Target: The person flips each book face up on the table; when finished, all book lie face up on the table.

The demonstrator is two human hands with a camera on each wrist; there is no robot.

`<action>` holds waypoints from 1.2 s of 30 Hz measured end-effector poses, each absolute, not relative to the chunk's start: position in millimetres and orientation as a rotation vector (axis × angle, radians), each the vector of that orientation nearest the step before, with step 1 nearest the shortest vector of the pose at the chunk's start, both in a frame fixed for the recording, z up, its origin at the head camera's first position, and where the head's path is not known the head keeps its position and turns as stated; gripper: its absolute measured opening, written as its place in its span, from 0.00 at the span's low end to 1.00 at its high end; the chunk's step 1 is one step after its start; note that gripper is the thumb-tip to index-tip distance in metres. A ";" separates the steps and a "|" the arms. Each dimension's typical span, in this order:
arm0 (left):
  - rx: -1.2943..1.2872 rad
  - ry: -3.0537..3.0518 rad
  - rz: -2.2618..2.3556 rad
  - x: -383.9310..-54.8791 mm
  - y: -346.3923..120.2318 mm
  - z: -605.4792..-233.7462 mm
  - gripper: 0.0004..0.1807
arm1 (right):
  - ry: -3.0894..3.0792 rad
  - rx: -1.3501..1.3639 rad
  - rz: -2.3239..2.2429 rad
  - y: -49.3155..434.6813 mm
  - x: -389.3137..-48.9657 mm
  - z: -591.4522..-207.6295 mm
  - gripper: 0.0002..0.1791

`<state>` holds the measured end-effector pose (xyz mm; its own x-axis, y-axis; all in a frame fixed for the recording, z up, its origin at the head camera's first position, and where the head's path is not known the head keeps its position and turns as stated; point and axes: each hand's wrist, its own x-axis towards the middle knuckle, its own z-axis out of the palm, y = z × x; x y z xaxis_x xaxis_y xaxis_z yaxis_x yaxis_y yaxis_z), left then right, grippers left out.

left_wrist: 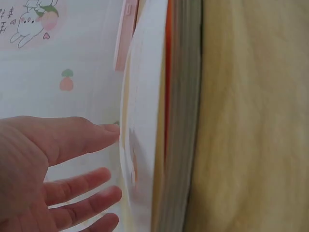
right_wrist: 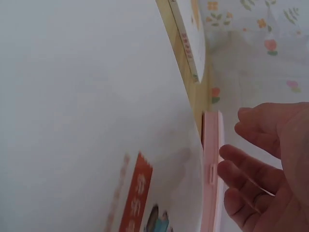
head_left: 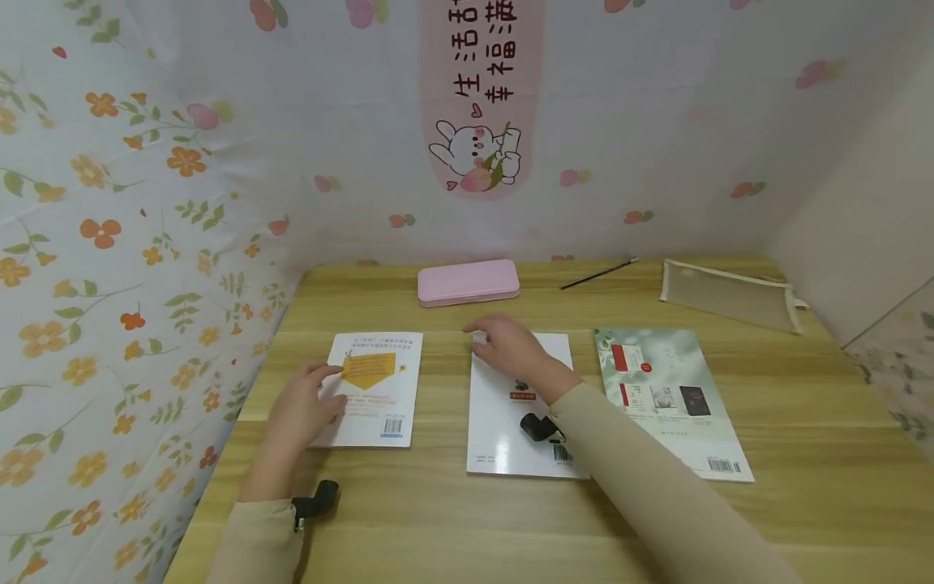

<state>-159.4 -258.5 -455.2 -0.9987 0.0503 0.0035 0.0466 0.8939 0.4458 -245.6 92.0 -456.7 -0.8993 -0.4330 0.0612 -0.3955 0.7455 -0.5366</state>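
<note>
Three books lie side by side on the wooden table. My left hand [head_left: 301, 410] is over the left edge of the left book [head_left: 397, 389], which has an orange panel and a barcode. In the left wrist view its thumb and fingers are spread beside the book's side [left_wrist: 145, 111], with nothing gripped. My right hand [head_left: 505, 347] hovers over the upper part of the white middle book [head_left: 496, 438], fingers loosely bent. The right wrist view shows those fingers [right_wrist: 246, 166] holding nothing. The right forearm covers part of the middle book and a corner of the pale green right book [head_left: 667, 365].
Behind the books sit a pink pencil case [head_left: 469, 282], a thin dark pencil or pen [head_left: 598, 274] and a cream mesh zip pouch [head_left: 730, 298]. Patterned cloth [head_left: 350, 146] hangs along the table's back and left edges.
</note>
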 end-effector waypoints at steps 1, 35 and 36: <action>0.061 3.043 0.713 -157.9 -260.5 -455.6 0.28 | 2.861 -0.709 -0.862 87.7 -247.0 -457.2 0.19; 0.114 2.983 0.702 -126.0 -294.7 -458.8 0.25 | 2.688 -0.909 -0.769 20.0 -272.5 -475.1 0.22; 0.113 2.972 0.707 -125.8 -295.1 -458.5 0.26 | 2.685 -0.923 -0.761 19.3 -273.1 -475.5 0.23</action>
